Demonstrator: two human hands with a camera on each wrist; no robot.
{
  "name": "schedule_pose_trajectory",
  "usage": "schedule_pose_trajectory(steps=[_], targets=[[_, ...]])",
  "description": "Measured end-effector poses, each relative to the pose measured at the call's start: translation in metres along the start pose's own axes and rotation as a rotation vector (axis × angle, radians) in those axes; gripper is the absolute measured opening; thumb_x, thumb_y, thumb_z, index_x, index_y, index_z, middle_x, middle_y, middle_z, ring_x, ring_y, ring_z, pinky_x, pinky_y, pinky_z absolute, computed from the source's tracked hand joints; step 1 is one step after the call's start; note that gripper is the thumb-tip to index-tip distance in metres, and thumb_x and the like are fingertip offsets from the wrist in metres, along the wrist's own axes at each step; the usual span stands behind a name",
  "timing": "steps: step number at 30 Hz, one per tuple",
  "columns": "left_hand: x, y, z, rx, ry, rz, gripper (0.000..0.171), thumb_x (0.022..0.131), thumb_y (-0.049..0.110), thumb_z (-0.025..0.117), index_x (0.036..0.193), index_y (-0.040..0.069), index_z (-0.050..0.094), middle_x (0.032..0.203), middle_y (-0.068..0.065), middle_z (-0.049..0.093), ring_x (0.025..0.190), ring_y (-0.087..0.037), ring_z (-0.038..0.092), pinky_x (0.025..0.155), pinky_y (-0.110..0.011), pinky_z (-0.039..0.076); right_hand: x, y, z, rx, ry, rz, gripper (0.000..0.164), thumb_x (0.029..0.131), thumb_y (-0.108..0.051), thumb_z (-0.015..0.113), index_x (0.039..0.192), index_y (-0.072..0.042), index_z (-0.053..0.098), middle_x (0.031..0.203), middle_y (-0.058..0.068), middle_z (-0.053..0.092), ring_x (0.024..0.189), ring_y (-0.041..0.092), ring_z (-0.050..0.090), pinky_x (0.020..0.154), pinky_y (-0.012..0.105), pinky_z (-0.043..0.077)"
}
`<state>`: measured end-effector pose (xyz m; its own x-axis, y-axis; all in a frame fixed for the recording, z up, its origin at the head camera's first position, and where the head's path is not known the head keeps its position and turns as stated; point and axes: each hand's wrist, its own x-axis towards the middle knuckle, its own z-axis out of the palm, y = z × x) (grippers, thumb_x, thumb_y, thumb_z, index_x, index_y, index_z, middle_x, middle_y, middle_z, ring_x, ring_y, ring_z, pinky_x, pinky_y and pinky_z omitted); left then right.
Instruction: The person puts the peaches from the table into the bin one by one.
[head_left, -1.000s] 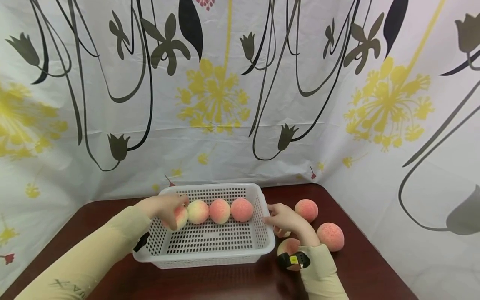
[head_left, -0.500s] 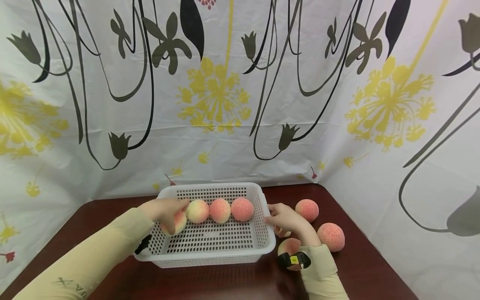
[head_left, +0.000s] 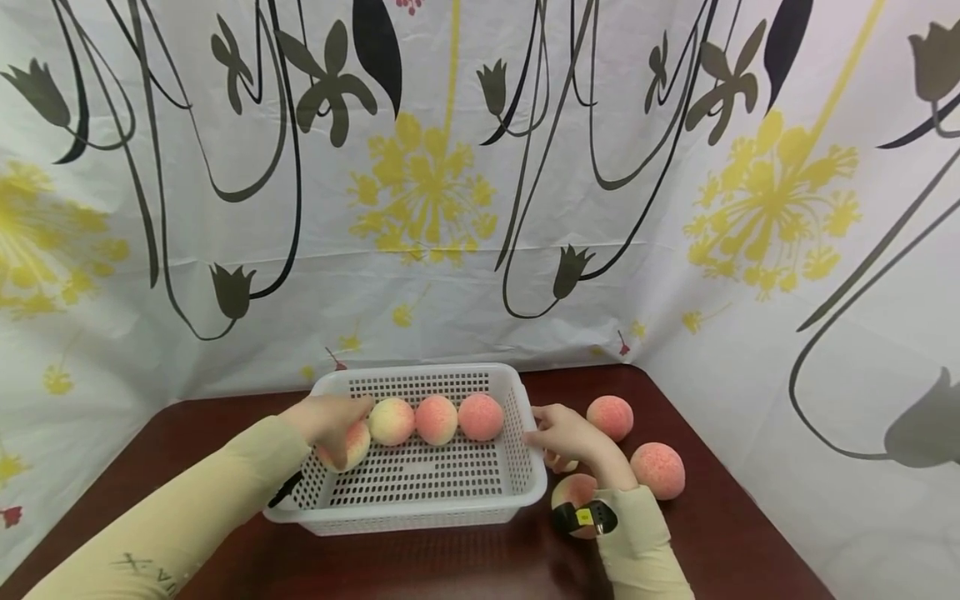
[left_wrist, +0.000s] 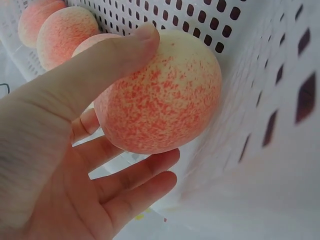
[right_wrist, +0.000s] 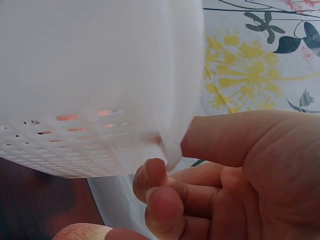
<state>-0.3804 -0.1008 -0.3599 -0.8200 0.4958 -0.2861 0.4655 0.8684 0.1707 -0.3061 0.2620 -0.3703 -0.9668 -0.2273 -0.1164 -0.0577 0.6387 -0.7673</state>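
A white perforated plastic basket [head_left: 416, 508] holds a row of several peaches. My left hand [head_left: 326, 421] grips the leftmost peach [head_left: 354, 448] inside it. In the left wrist view the thumb lies over that yellow-and-red peach [left_wrist: 165, 100], with the fingers on its other side. To its right sit a paler peach [head_left: 392, 422], a pink-yellow peach [head_left: 436, 420] and a pink peach [head_left: 481, 417]. My right hand [head_left: 570, 433] grips the basket's right rim; in the right wrist view thumb and curled fingers pinch the rim [right_wrist: 175, 145].
Outside the basket on the right, peaches lie on the dark red-brown table [head_left: 420, 567]: one at the back [head_left: 610, 418], a larger peach [head_left: 657, 471], and another peach [head_left: 573, 493] partly behind the right wrist. A patterned white curtain [head_left: 420, 317] hangs behind.
My left hand has shifted slightly left and nearer with the leftmost peach, away from its neighbour. The right hand stays on the rim, and the other peaches keep their places.
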Motion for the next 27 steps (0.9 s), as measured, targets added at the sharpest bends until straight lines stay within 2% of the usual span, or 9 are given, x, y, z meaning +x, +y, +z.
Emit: schedule_pose_trajectory(steps=[2, 4, 7, 10, 14, 18, 21, 25, 27], targets=[[0.0, 0.001, 0.001, 0.016, 0.003, 0.001, 0.072, 0.058, 0.002, 0.09, 0.12, 0.009, 0.053, 0.113, -0.007, 0.062, 0.102, -0.025, 0.057, 0.08, -0.041, 0.047, 0.001, 0.0, 0.0, 0.006, 0.0, 0.0, 0.036, 0.09, -0.011, 0.064, 0.125, -0.002, 0.06, 0.079, 0.007, 0.062, 0.055, 0.02, 0.052, 0.049, 0.037, 0.053], [0.0, 0.002, 0.002, 0.046, -0.003, -0.005, 0.088, 0.059, 0.003, 0.09, 0.136, 0.002, 0.047, 0.125, -0.012, 0.059, 0.113, -0.028, 0.055, 0.085, -0.041, 0.047, 0.001, 0.0, 0.0, 0.01, -0.004, -0.006, 0.038, 0.09, -0.011, 0.064, 0.127, -0.001, 0.059, 0.078, 0.007, 0.062, 0.054, 0.019, 0.052, 0.048, 0.036, 0.053], [-0.002, 0.004, 0.005, 0.093, -0.019, -0.022, 0.107, 0.06, 0.006, 0.091, 0.149, 0.002, 0.033, 0.133, -0.016, 0.054, 0.117, -0.029, 0.053, 0.083, -0.04, 0.047, 0.001, 0.0, 0.001, 0.018, -0.019, -0.018, 0.041, 0.09, -0.011, 0.063, 0.129, 0.0, 0.057, 0.077, 0.007, 0.062, 0.052, 0.018, 0.05, 0.048, 0.036, 0.053], [-0.005, 0.008, 0.005, 0.106, -0.02, -0.026, 0.107, 0.059, 0.004, 0.091, 0.149, 0.001, 0.034, 0.127, -0.017, 0.058, 0.106, -0.027, 0.056, 0.073, -0.039, 0.047, 0.002, 0.001, 0.002, 0.018, -0.023, -0.025, 0.042, 0.09, -0.011, 0.063, 0.13, -0.001, 0.057, 0.075, 0.006, 0.061, 0.052, 0.018, 0.049, 0.047, 0.036, 0.053], [-0.006, 0.012, 0.004, 0.108, 0.005, -0.013, 0.104, 0.058, 0.001, 0.091, 0.147, 0.002, 0.037, 0.122, -0.015, 0.06, 0.096, -0.022, 0.055, 0.071, -0.038, 0.045, 0.0, 0.001, 0.001, 0.017, -0.007, -0.011, 0.041, 0.09, -0.011, 0.064, 0.129, -0.001, 0.057, 0.075, 0.007, 0.061, 0.053, 0.019, 0.05, 0.047, 0.036, 0.053], [-0.007, 0.017, 0.004, 0.11, 0.022, -0.008, 0.094, 0.055, 0.0, 0.091, 0.139, 0.005, 0.047, 0.108, -0.008, 0.063, 0.083, -0.018, 0.052, 0.069, -0.036, 0.046, -0.001, 0.001, 0.0, 0.013, -0.002, 0.0, 0.04, 0.09, -0.011, 0.064, 0.128, 0.0, 0.058, 0.076, 0.007, 0.06, 0.054, 0.02, 0.052, 0.048, 0.036, 0.053], [-0.008, 0.019, 0.004, 0.119, 0.033, 0.005, 0.074, 0.053, -0.001, 0.091, 0.118, 0.007, 0.057, 0.093, -0.003, 0.061, 0.078, -0.019, 0.052, 0.068, -0.036, 0.047, -0.001, 0.001, 0.0, 0.012, -0.004, -0.005, 0.04, 0.09, -0.011, 0.065, 0.127, 0.0, 0.058, 0.075, 0.008, 0.06, 0.054, 0.021, 0.053, 0.048, 0.036, 0.053], [-0.008, 0.02, 0.005, 0.152, 0.045, 0.034, 0.057, 0.052, -0.002, 0.091, 0.095, 0.011, 0.056, 0.083, -0.002, 0.058, 0.077, -0.02, 0.053, 0.07, -0.038, 0.048, 0.001, 0.001, 0.0, 0.02, -0.005, -0.009, 0.041, 0.09, -0.012, 0.065, 0.129, 0.0, 0.057, 0.075, 0.007, 0.06, 0.054, 0.02, 0.053, 0.048, 0.037, 0.054], [-0.008, 0.02, 0.005, 0.184, 0.048, 0.037, 0.056, 0.051, 0.0, 0.092, 0.092, 0.011, 0.055, 0.082, -0.003, 0.058, 0.077, -0.02, 0.053, 0.072, -0.038, 0.049, 0.002, 0.001, 0.001, 0.02, -0.008, -0.015, 0.042, 0.09, -0.012, 0.065, 0.129, 0.0, 0.057, 0.075, 0.007, 0.061, 0.054, 0.02, 0.053, 0.048, 0.036, 0.054]])
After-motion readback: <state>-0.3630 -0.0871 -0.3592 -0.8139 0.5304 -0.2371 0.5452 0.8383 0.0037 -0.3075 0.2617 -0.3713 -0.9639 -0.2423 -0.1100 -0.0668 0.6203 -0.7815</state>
